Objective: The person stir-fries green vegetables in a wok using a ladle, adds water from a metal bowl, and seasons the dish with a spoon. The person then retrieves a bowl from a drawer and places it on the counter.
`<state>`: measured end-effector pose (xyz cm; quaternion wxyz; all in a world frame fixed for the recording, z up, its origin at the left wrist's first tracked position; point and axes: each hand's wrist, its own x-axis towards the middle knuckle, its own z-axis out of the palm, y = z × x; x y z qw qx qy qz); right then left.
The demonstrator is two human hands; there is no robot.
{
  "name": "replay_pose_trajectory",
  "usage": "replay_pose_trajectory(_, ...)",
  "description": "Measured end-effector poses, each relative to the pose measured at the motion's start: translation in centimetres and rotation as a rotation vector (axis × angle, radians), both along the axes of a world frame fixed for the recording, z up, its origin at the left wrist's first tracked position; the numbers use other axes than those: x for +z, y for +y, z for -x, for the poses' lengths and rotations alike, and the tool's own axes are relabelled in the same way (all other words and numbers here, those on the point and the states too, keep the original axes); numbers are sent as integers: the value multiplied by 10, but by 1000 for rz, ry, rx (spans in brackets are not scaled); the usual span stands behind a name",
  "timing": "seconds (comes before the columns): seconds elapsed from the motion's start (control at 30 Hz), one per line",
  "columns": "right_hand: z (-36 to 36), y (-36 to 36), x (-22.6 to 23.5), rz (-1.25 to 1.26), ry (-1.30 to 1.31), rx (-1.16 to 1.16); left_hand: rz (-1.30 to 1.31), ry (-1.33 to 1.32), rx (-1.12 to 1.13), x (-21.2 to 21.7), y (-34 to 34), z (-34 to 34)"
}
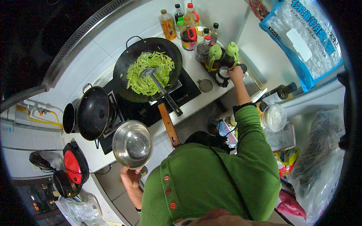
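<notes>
My left hand (pixel 130 181) grips the rim of a shiny metal bowl (pixel 132 143), tilted in front of the stove; I see no food in it. Toward the far right, my right hand (pixel 236 74) is closed at a small dark-rimmed jar (pixel 222 78) with white contents. What its fingers hold there is too small to tell. A round grey lid (pixel 205 85) lies on the counter beside the jar. On the burner sits a black wok (pixel 120 73) full of sliced green vegetables (pixel 145 84). A spatula (pixel 163 92) with a black handle rests in it, beside the wok's wooden handle (pixel 169 126).
Bottles (pixel 167 25) and green-topped pourers (pixel 215 54) stand along the back right. A second black pan (pixel 93 113) is on the left burner. A red-and-black appliance (pixel 74 164) sits far left. A blue plastic package (pixel 301 41) hangs at upper right.
</notes>
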<state>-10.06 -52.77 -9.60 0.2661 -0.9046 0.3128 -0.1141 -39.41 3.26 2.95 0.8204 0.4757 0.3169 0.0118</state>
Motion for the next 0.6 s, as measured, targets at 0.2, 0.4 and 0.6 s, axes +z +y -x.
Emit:
replay_pose_trajectory(0.2, 19, -13, -6, -100, -101, -185, 0, 1, -33, -2, 6, -3)
replay_pose_trajectory(0.4, 36, -8, -8, -43, -339, -161, 1, 20, -12, -5, 13, -9)
replay_pose_trajectory(0.6, 44, -5, -9, -44, -418, -199, 41, -68, -75, -4, 14, -13)
